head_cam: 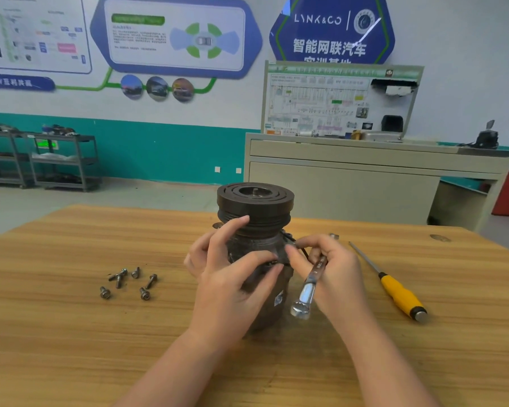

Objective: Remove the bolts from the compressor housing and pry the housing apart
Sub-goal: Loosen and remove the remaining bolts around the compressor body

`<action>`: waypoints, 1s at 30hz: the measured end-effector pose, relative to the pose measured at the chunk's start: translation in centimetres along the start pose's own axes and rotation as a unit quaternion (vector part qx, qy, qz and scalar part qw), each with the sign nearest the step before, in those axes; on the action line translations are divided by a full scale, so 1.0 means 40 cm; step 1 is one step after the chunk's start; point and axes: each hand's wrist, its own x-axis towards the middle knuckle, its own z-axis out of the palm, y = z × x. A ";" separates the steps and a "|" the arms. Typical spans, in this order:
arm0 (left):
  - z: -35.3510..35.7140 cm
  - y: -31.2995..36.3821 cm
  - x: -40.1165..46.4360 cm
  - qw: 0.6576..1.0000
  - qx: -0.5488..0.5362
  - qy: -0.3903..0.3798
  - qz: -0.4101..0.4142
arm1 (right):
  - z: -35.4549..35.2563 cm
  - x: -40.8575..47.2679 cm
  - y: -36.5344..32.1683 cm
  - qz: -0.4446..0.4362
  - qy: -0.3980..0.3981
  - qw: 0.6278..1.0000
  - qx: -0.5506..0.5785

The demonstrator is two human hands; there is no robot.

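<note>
The compressor point(256, 239) stands upright at the centre of the frame on the wooden table point(71, 333), pulley end up. I judge it heavy, rigid cast metal, greasy on the body, so it will not flex but may twist or slip under force. The best hold looks to be the waist below the pulley grooves, where my left hand point(227, 277) already wraps it, fingers curled on the dark housing and one fingertip up against the pulley rim.

My right hand point(329, 268) has its fingers curled round a silver wrench point(307, 284), whose open end hangs down toward the lower centre, while the thumb and forefinger reach in to the housing flange; whether they pinch a bolt there I cannot tell.

The housing is dark brown-grey and grimy, with a ribbed black pulley on top and a small pale label low on its right side. Six loose bolts point(130, 282) lie left of centre. A yellow-handled screwdriver point(394, 286) lies at right, well apart, likely the prying tool.
</note>
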 end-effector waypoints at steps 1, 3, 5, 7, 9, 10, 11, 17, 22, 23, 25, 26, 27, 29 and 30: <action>0.001 0.001 0.000 1.000 0.002 0.003 0.000 | 0.002 -0.001 -0.002 0.001 -0.002 1.000 0.004; 0.000 0.002 0.001 1.000 0.006 0.005 0.000 | 0.006 -0.006 -0.008 -0.001 -0.011 1.000 0.026; 0.000 0.003 0.001 1.000 0.006 0.004 0.002 | 0.003 -0.008 -0.012 -0.005 0.001 0.999 0.042; -0.001 0.003 0.001 1.000 0.005 0.004 0.004 | -0.003 -0.007 -0.009 -0.007 0.018 0.999 0.040; 0.000 0.005 -0.001 1.000 0.005 0.003 0.001 | -0.005 -0.003 -0.006 -0.008 0.018 0.999 0.025; 0.000 0.006 -0.002 1.000 0.007 0.004 -0.002 | -0.003 -0.003 -0.005 -0.008 0.013 1.000 0.022; -0.001 0.008 -0.004 1.000 0.009 0.003 -0.006 | -0.001 -0.004 -0.008 -0.004 0.011 1.000 0.025; -0.001 0.014 0.000 1.000 0.008 0.011 -0.013 | -0.003 -0.003 -0.003 0.005 0.009 0.999 0.031; -0.002 0.024 0.000 1.000 0.003 0.017 -0.026 | -0.002 -0.003 -0.006 0.011 0.012 0.999 0.038; -0.002 0.025 0.001 1.000 0.004 0.014 -0.028 | -0.002 -0.003 -0.006 0.009 0.010 0.999 0.031; -0.003 0.026 0.002 0.999 0.004 0.009 -0.035 | -0.003 -0.004 -0.007 0.000 0.011 1.000 0.025; -0.004 0.028 0.002 0.999 0.003 0.005 -0.040 | -0.005 -0.005 -0.012 -0.005 0.016 0.999 0.030; -0.004 0.030 0.002 0.999 0.001 0.003 -0.046 | -0.007 -0.004 -0.019 -0.007 0.027 0.999 0.040; -0.007 0.036 0.003 0.997 -0.019 -0.001 -0.069 | -0.015 0.000 -0.034 -0.015 0.062 0.996 0.066; -0.008 0.039 0.004 0.996 -0.035 -0.004 -0.083 | -0.022 0.001 -0.042 -0.021 0.077 0.994 0.077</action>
